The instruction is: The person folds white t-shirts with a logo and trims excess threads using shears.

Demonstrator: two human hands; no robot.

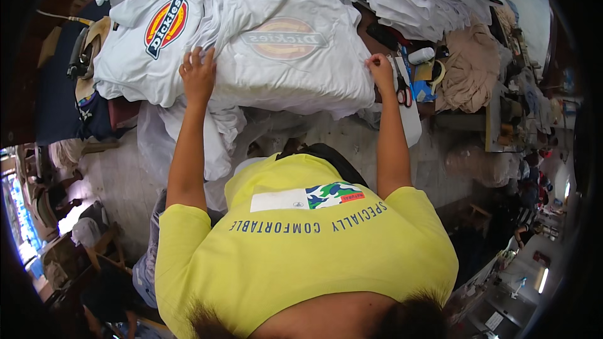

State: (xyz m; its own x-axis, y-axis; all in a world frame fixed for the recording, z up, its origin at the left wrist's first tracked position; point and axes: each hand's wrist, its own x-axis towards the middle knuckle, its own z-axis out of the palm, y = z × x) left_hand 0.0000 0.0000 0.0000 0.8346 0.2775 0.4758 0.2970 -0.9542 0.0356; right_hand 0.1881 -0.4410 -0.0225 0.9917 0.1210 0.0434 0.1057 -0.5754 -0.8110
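The white T-shirt point(286, 56) under both hands was soft matt cotton cloth, and its round print showed faintly through the fabric. The next T-shirt point(151, 44) had a smooth, slightly glossy print. The scissors point(402, 91) had shiny metal blades and red plastic handles. The beige cloth point(468, 69) looked matt and wrinkled.

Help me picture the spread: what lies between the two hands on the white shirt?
In the head view, only the white shirt, its faint round logo showing through, lies between the left hand and right hand.
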